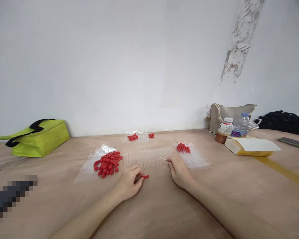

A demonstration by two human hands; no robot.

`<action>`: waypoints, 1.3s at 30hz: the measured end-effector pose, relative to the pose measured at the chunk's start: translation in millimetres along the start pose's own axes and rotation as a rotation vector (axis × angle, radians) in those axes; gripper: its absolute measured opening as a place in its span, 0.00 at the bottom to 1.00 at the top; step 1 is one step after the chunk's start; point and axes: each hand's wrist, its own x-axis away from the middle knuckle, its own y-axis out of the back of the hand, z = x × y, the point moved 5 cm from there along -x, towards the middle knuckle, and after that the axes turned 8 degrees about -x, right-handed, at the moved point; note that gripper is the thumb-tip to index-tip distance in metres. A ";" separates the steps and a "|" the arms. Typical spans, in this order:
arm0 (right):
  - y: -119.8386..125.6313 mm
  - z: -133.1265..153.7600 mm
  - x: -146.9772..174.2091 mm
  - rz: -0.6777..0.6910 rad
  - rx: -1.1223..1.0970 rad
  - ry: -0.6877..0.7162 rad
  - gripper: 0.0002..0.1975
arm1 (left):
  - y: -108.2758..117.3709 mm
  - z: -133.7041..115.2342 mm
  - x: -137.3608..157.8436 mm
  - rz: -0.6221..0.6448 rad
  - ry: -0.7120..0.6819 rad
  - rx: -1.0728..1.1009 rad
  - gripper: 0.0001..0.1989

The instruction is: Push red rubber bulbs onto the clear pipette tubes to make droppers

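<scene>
My left hand is closed around a red rubber dropper bulb, its narrow end sticking out to the right. My right hand pinches one thin clear glass tube, which points left over the others. Behind both hands lies a long row of clear glass tubes. A heap of red bulbs rests on a plastic bag left of my left hand. Beyond my right hand, several droppers with red bulbs fitted lie on another plastic bag.
Near the wall, more red bulbs lie on clear plastic. A lime-green bag sits at left. On the right are a brown drink bottle, a clear bottle, a yellow-and-white box, a grey bag and a phone.
</scene>
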 end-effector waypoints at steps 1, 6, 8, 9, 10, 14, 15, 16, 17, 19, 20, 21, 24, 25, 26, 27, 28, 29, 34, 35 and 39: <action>0.0 1.8 0.4 0.013 -0.007 0.004 0.10 | -5.3 -0.5 2.3 0.004 0.013 0.027 0.05; -2.5 13.2 1.6 0.096 0.024 0.062 0.09 | -16.0 5.6 3.5 0.013 0.072 0.107 0.06; -4.1 19.0 2.7 0.120 0.036 0.105 0.08 | -17.5 5.7 0.7 0.034 0.060 0.125 0.09; -4.9 21.9 3.4 0.127 0.032 0.126 0.07 | -18.2 5.3 -0.7 0.045 0.052 0.134 0.09; -5.6 24.9 4.2 0.132 0.020 0.145 0.07 | -18.7 4.7 -1.9 0.052 0.047 0.141 0.09; -9.9 33.7 7.3 0.160 -0.085 0.182 0.07 | -15.4 2.3 -3.9 -0.010 0.042 0.168 0.10; -11.1 35.1 7.8 0.166 -0.106 0.187 0.07 | -14.5 2.0 -3.6 -0.025 0.041 0.177 0.10; -12.1 36.1 8.3 0.170 -0.116 0.191 0.08 | -14.3 1.9 -3.2 -0.029 0.042 0.187 0.10; -12.8 36.8 8.6 0.172 -0.117 0.195 0.08 | -14.6 2.2 -2.6 -0.027 0.047 0.198 0.10; -13.8 37.7 9.3 0.177 -0.104 0.202 0.08 | -16.4 3.7 -1.3 -0.009 0.070 0.223 0.09; -14.0 38.1 9.6 0.180 -0.096 0.205 0.08 | -17.5 4.6 -0.6 0.000 0.082 0.234 0.09; -14.1 38.3 9.9 0.184 -0.090 0.207 0.08 | -18.5 5.2 0.0 0.009 0.091 0.243 0.09; -13.9 39.5 10.6 0.187 -0.072 0.224 0.08 | -19.8 5.9 1.2 0.018 0.110 0.248 0.10; -13.9 40.1 10.7 0.185 -0.062 0.236 0.08 | -19.5 5.7 1.4 0.015 0.113 0.249 0.10; -13.8 40.9 10.7 0.182 -0.050 0.249 0.08 | -19.1 5.2 1.6 0.013 0.114 0.252 0.10; -13.9 41.6 10.7 0.180 -0.036 0.263 0.08 | -18.5 4.6 1.6 0.012 0.112 0.255 0.10; -14.0 42.4 10.7 0.180 -0.023 0.279 0.08 | -18.2 3.6 1.6 0.016 0.105 0.259 0.10; -14.2 43.1 10.7 0.183 -0.013 0.292 0.08 | -18.0 2.3 1.5 0.024 0.093 0.260 0.11; -14.4 43.8 10.7 0.199 0.006 0.313 0.09 | -17.1 -2.6 0.2 0.036 0.029 0.251 0.12; -14.4 43.6 10.6 0.202 0.007 0.312 0.10 | -16.8 -3.1 0.1 0.033 0.014 0.251 0.12; -13.8 42.8 9.6 0.209 -0.019 0.311 0.10 | -17.0 -5.0 0.9 0.047 -0.043 0.251 0.13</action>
